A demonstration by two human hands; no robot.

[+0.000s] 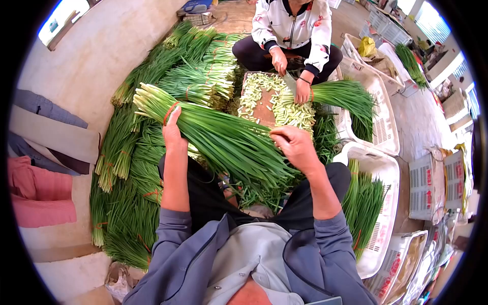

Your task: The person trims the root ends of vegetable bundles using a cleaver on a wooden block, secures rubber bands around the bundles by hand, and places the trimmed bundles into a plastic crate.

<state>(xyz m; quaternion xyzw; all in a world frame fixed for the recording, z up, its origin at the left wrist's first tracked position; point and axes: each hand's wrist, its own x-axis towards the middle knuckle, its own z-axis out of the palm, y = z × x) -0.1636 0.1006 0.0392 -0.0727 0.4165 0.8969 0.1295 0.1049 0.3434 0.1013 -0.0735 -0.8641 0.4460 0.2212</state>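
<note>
Green and leafy, a bunch (pixel 229 137) is slanting across the head view, the left hand (pixel 174 131) clasping it beside its red band (pixel 170 113). The right hand (pixel 297 146) is curling its fingers at the leaves; whether they are pinching, I cannot tell. Bunches in a crate (pixel 396 188) are looking finished; a pile (pixel 124 208) is seemingly waiting. A co-worker's knife (pixel 290 82) and cut stalks (pixel 295 118) are crowding the space beyond.

Bright, soft light; upper-right window (pixel 433 22) glares (nearly white), fisheye bending the edges

Held bundle (pixel 221 134) bars front; piles (pixel 185 76) left, baskets (pixel 370 155) right.
</note>
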